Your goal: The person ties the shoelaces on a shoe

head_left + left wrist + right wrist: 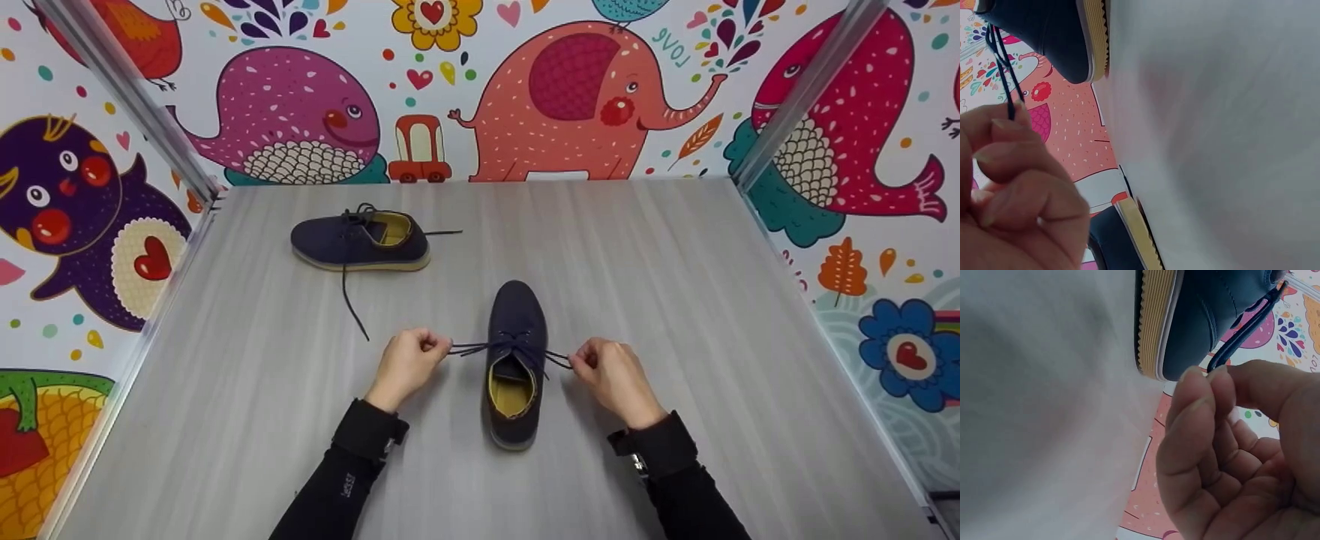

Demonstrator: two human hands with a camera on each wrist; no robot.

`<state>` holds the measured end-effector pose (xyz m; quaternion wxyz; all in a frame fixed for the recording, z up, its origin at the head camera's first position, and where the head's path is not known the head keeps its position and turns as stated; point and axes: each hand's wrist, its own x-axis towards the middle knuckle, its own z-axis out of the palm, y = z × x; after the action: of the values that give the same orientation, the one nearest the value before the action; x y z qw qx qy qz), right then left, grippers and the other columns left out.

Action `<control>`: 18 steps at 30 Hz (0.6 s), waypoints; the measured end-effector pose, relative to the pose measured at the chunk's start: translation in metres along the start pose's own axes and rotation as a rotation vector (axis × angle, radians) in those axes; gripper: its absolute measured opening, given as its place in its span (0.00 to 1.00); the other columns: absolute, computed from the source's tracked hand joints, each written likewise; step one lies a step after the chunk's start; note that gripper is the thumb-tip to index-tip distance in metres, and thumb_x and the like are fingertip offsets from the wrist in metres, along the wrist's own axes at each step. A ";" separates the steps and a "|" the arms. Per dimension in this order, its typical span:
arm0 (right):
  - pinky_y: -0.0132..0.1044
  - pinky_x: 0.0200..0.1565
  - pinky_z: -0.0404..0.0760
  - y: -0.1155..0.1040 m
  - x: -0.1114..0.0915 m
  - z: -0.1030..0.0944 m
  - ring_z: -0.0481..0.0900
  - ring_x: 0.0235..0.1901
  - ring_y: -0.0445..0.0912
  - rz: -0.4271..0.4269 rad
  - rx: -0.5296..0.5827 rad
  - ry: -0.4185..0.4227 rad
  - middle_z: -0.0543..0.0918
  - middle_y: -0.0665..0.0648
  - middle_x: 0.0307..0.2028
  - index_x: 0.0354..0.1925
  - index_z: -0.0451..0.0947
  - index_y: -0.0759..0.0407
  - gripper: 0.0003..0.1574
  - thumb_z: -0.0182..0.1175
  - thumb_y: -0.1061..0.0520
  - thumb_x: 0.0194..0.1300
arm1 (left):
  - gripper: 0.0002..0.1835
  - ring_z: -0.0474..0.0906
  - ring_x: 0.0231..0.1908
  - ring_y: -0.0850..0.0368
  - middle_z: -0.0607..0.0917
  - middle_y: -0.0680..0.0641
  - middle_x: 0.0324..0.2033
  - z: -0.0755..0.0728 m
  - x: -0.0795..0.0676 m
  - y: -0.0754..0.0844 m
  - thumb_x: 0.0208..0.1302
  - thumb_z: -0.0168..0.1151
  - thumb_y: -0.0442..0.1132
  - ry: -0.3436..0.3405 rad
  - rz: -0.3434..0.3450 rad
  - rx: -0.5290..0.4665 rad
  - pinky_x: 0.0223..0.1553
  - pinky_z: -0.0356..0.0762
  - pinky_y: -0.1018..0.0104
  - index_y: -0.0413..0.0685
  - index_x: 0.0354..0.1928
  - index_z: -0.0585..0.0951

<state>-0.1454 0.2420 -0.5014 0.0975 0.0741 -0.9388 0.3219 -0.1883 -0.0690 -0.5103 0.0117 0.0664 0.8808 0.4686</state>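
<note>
A navy shoe with a tan inside stands on the table between my hands, toe pointing away. Its dark laces cross over the tongue and stretch out to both sides. My left hand pinches the shoelace on the left, where two strands run side by side into the fingertips. On the right, my right hand pinches the looped lace between thumb and index finger. In both wrist views the shoe's ribbed pale sole rests on the tabletop.
A second navy shoe lies farther back on the left, toe to the left, its loose laces trailing on the grey table. Walls with cartoon animals and metal corner posts border the table at the back and sides.
</note>
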 end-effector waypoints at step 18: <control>0.35 0.27 0.72 0.003 0.007 0.019 0.72 0.20 0.39 0.042 0.053 -0.028 0.78 0.44 0.19 0.22 0.80 0.54 0.12 0.69 0.59 0.61 | 0.08 0.72 0.21 0.61 0.84 0.54 0.22 0.016 -0.002 0.009 0.63 0.69 0.41 -0.133 -0.030 0.116 0.28 0.70 0.64 0.47 0.28 0.89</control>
<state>-0.1556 0.2321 -0.5161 0.0756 0.0613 -0.9326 0.3476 -0.1845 -0.0510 -0.5116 0.0733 0.0849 0.9046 0.4111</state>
